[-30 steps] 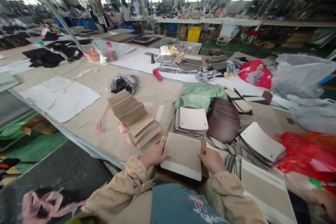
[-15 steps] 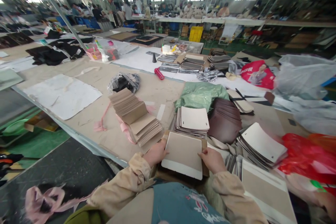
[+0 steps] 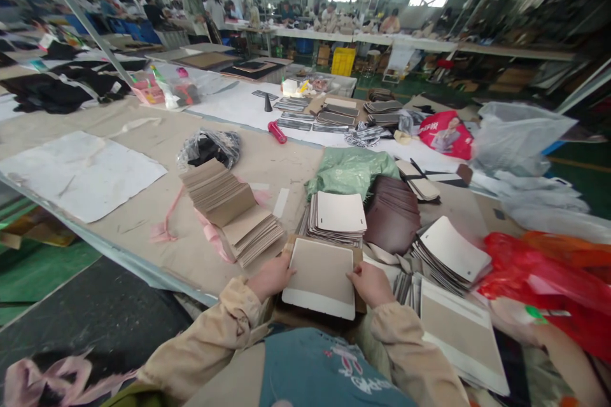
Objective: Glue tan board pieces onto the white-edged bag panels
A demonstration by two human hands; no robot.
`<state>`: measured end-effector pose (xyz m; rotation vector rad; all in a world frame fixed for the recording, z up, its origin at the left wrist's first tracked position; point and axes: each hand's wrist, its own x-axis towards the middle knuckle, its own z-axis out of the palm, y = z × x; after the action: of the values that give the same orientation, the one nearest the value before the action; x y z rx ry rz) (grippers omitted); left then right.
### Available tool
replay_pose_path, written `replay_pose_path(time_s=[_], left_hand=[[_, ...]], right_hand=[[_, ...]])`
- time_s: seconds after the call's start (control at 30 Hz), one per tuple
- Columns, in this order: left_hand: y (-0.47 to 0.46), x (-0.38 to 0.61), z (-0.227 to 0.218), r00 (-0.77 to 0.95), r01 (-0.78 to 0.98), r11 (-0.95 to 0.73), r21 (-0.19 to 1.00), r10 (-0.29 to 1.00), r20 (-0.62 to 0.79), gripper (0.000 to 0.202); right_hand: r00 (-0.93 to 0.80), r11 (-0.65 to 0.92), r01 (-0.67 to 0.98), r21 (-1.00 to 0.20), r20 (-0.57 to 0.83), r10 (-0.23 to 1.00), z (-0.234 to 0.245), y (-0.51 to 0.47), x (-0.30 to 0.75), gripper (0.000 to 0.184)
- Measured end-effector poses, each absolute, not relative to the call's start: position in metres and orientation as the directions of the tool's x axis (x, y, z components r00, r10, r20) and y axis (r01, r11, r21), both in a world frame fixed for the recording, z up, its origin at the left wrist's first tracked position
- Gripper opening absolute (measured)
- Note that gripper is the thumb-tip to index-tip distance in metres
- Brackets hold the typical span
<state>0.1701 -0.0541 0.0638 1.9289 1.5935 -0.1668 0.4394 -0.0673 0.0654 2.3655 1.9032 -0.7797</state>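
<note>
Both my hands grip a beige card panel [image 3: 321,276] with a white lower edge, just in front of my chest. My left hand [image 3: 270,276] pinches its left edge and my right hand [image 3: 371,284] grips its right edge. The panel lies over a brown board at the table's near edge. Behind it sits a stack of white-topped panels [image 3: 337,217]. A fanned pile of tan card pieces [image 3: 229,208] lies to the left, a dark brown pile [image 3: 392,213] to the right.
More white panel stacks [image 3: 449,254] and a large beige board [image 3: 461,332] lie at right, beside red plastic bags [image 3: 548,281]. A green bag [image 3: 350,169], a black bundle in clear plastic [image 3: 209,147] and a white sheet [image 3: 79,172] lie on the table [image 3: 143,140]. Other workers stand far behind.
The view has swung slightly to the right and down. My hands keep the same hold on the beige panel, which has barely moved.
</note>
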Motion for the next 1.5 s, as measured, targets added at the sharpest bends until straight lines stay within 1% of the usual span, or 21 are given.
replay_pose_path(time_s=[0.2, 0.37, 0.53, 0.9, 1.13, 1.27, 1.5], left_hand=[[-0.052, 0.175, 0.061, 0.228, 0.944, -0.074, 0.321, 0.849, -0.477, 0.034], [-0.054, 0.174, 0.06, 0.197, 0.954, -0.052, 0.296, 0.853, -0.483, 0.031], [-0.057, 0.174, 0.063, 0.203, 0.948, -0.051, 0.315, 0.858, -0.472, 0.031], [-0.057, 0.175, 0.065, 0.216, 0.939, -0.052, 0.339, 0.856, -0.469, 0.028], [-0.058, 0.173, 0.06, 0.183, 0.935, -0.017, 0.355, 0.88, -0.438, 0.026], [-0.063, 0.173, 0.057, 0.142, 0.93, 0.023, 0.366, 0.897, -0.418, 0.031], [-0.063, 0.176, 0.061, 0.115, 0.935, 0.06, 0.349, 0.882, -0.457, 0.03]], right_hand=[[0.116, -0.233, 0.927, -0.293, -0.365, 0.924, 0.065, -0.069, 0.437, 0.012], [0.107, -0.231, 0.913, -0.335, -0.35, 0.931, 0.062, -0.073, 0.44, 0.011], [0.081, -0.217, 0.896, -0.388, -0.337, 0.938, 0.057, -0.079, 0.444, 0.015], [0.083, -0.198, 0.902, -0.384, -0.295, 0.952, 0.057, -0.084, 0.444, 0.024], [0.123, -0.233, 0.881, -0.413, -0.275, 0.953, 0.056, -0.086, 0.445, 0.025], [0.134, -0.245, 0.869, -0.429, -0.272, 0.953, 0.054, -0.087, 0.446, 0.028], [0.128, -0.239, 0.874, -0.424, -0.272, 0.954, 0.056, -0.085, 0.444, 0.026]])
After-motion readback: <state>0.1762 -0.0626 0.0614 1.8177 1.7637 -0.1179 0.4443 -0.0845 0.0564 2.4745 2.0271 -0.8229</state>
